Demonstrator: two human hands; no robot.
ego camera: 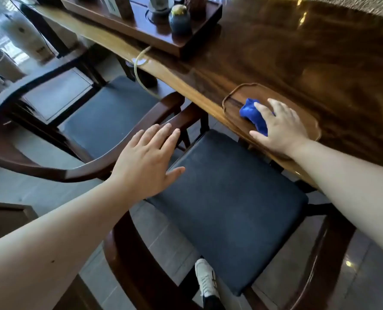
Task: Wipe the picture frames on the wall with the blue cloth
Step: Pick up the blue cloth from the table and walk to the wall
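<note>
Two hands, one cloth, no picture frames in view. Item one: your right hand (280, 126) is lying on the blue cloth (253, 115), fingers curling down over the bunched fabric and thumb stretched along its near side; whether you are pinching it yet or only covering it cannot be told, so the pick-up reads as just getting under way. Item two: the cloth is sitting in a shallow wooden tray (230, 101) at the near edge of the polished table (320, 52), presumably parked there within easy reach. Item three: your left hand (146, 162) is hanging flat and wide open, fingers spread, holding nothing, above the curved armrest (52, 168) of the chair (230, 202); whether it is touching the wood is unclear, and it looks to be steadying you as you are leaning across the seat. Item four: the chair is standing between you and the table, which is why your right arm is reaching out long over its dark cushion. Item five: the wall and its frames are lying outside the picture, so wiping is not yet beginning.
</note>
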